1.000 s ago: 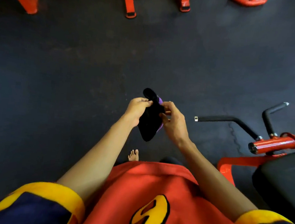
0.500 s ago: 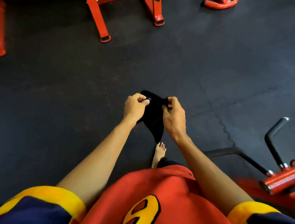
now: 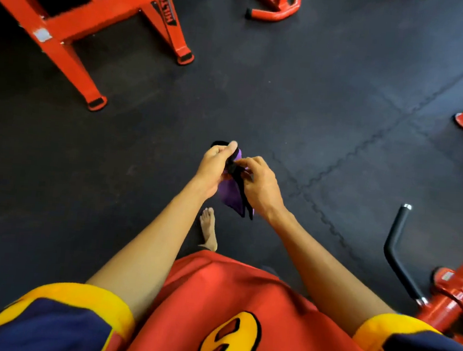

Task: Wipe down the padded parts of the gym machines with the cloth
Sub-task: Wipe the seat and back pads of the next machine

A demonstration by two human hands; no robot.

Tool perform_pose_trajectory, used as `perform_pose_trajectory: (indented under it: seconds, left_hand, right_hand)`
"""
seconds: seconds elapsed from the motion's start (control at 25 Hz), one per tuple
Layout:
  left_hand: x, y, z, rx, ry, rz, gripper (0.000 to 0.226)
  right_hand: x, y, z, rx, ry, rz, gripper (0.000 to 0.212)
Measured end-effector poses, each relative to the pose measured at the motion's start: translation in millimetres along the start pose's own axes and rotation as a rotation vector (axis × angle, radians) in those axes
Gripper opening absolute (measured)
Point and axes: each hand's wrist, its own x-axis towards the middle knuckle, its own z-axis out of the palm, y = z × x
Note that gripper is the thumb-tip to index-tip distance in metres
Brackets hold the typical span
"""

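Your red jersey (image 3: 200, 290) fills the bottom edge, its yellow numeral cut off. Just past it one bare foot (image 3: 209, 229) shows on the floor (image 3: 301, 103); your jersey hides the other. Your left hand (image 3: 212, 168) and right hand (image 3: 260, 187) meet in mid-air, each pinching the cloth (image 3: 230, 194) between thumb and curled fingers. The cloth is black and purple, and your knuckles hide its top. At right, a machine (image 3: 454, 298) with a black handle (image 3: 395, 243) is cropped. Farther off stands an orange frame (image 3: 70, 24), its upper part out of view.
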Motion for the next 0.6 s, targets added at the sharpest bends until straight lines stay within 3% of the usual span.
perform_pose_trajectory:
  seconds: [0.12,0.2,0.32,0.52,0.6]
  left_hand:
    - [60.8,48.4,21.2,0.035,-0.15,0.041,0.017]
    - [108.6,75.1,35.8,0.14,-0.222,0.06,0.03]
    - [158.1,119.8,70.1,0.296,-0.322,0.107,0.031]
    - [235.9,215.4,155.3,0.471,-0.622,0.197,0.023]
    - [269.8,248.8,194.7,0.55,-0.715,0.245,0.029]
  right_hand:
    - [59.6,12.7,-22.7,0.208,0.021,0.075,0.053]
    - [108.3,30.8,-42.8,0.313,0.138,0.159,0.057]
    - [175.8,53.8,-79.1,0.207,0.276,0.245,0.052]
    - [284.6,97.5,-179.5,0.113,0.16,0.462,0.079]
    - [317.6,118.1,-224.3,0.1,0.175,0.478,0.075]
